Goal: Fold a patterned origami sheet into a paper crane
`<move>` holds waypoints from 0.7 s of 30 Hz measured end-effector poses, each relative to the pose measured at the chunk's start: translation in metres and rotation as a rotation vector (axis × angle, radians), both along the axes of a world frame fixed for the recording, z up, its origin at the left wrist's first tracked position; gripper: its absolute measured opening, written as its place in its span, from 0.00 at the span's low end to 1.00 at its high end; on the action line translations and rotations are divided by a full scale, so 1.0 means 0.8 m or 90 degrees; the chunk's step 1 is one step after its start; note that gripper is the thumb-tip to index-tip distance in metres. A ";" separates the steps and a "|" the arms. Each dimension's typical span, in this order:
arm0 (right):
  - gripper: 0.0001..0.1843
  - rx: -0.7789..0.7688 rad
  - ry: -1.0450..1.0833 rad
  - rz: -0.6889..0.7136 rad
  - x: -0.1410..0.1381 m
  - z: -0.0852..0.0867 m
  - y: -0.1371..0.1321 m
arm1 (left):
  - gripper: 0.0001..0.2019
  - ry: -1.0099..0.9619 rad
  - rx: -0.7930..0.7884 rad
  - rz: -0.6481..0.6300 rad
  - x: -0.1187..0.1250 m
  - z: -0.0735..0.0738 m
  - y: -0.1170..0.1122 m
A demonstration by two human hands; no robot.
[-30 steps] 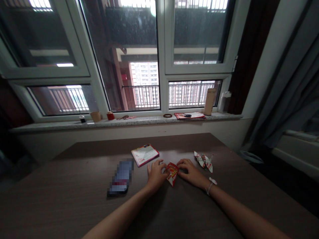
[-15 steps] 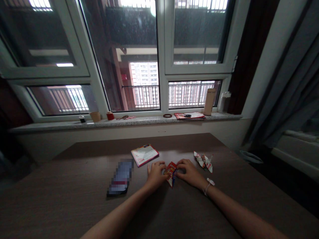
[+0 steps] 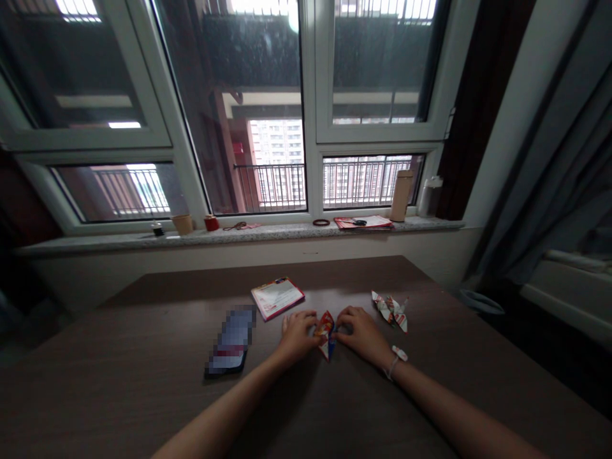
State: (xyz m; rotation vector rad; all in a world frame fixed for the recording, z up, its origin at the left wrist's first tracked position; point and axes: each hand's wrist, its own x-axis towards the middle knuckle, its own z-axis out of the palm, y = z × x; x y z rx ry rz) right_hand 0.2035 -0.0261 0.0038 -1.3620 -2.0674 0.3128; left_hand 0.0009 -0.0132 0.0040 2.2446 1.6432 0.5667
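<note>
A small piece of folded printed paper [image 3: 326, 336], red, white and blue, stands on the brown table between my hands. My left hand [image 3: 300, 335] pinches its left side with the thumb and curled fingers. On the other side my right hand [image 3: 362, 333], with a pale band at the wrist, grips the right edge between thumb and fingers. The fingertips partly hide the paper. Beyond my right hand lies another folded paper piece [image 3: 391, 310], white with red and green print. A stack of printed sheets [image 3: 278, 298] rests past my left hand.
A phone [image 3: 232, 341] with a blurred screen lies left of my left arm. On the stone windowsill [image 3: 282, 233] stand a paper cup [image 3: 182, 224], a red spool [image 3: 211, 222], a tan flask [image 3: 402, 195] and a white bottle [image 3: 431, 196]. Scissors [image 3: 236, 225] lie there too.
The folded paper has turned a little and looks narrower, with more of its blue side showing. My right hand has shifted slightly left with it; my left hand is almost still.
</note>
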 end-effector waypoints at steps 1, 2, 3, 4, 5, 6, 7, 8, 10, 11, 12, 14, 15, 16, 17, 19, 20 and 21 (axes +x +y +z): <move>0.06 -0.001 -0.002 -0.002 0.000 0.000 0.000 | 0.14 0.002 0.002 0.000 0.000 0.000 0.000; 0.06 -0.002 -0.003 -0.004 -0.001 0.000 0.000 | 0.14 0.004 0.005 0.000 0.000 -0.001 -0.001; 0.06 -0.003 -0.002 -0.006 -0.001 0.000 0.000 | 0.15 0.007 0.009 0.000 0.000 -0.001 -0.001; 0.06 -0.005 -0.002 -0.008 -0.001 0.001 0.000 | 0.17 0.010 0.013 -0.001 0.000 -0.002 -0.002; 0.06 -0.007 -0.002 -0.009 -0.002 0.001 0.000 | 0.18 0.013 0.017 -0.002 0.000 -0.002 -0.002; 0.06 -0.009 -0.003 -0.010 -0.002 0.001 -0.001 | 0.19 0.016 0.019 -0.005 0.000 -0.002 -0.003; 0.06 -0.011 -0.003 -0.012 -0.002 0.001 -0.001 | 0.20 0.021 0.020 -0.009 0.000 -0.002 -0.003; 0.06 -0.014 -0.004 -0.014 -0.003 0.001 -0.001 | 0.22 0.025 0.019 -0.015 0.000 -0.002 -0.003; 0.06 -0.019 -0.002 -0.019 -0.003 -0.001 0.000 | 0.24 0.031 0.016 -0.026 -0.001 -0.002 -0.003; 0.06 -0.020 0.001 -0.021 -0.003 -0.002 0.001 | 0.26 0.032 0.013 -0.029 -0.001 -0.002 -0.003; 0.06 -0.020 0.007 -0.023 -0.003 -0.003 0.002 | 0.27 0.030 0.009 -0.030 -0.001 -0.002 -0.003; 0.06 -0.023 0.023 -0.021 -0.002 -0.007 0.005 | 0.27 0.022 0.007 -0.021 -0.001 -0.004 -0.002; 0.06 -0.028 0.033 -0.019 -0.001 -0.009 0.007 | 0.27 0.017 0.009 -0.013 -0.001 -0.004 -0.002; 0.06 -0.033 0.042 -0.016 0.001 -0.011 0.009 | 0.26 0.012 0.013 -0.005 0.000 -0.005 -0.002; 0.06 -0.036 0.053 -0.011 0.002 -0.013 0.012 | 0.26 0.007 0.017 0.002 0.001 -0.006 -0.002; 0.07 -0.040 0.068 0.005 0.004 -0.017 0.016 | 0.25 0.001 0.023 0.011 0.002 -0.006 -0.002; 0.07 -0.040 0.072 0.009 0.005 -0.018 0.017 | 0.25 0.000 0.024 0.011 0.002 -0.006 -0.002; 0.07 -0.038 0.074 0.010 0.005 -0.019 0.018 | 0.25 0.000 0.024 0.011 0.003 -0.006 -0.003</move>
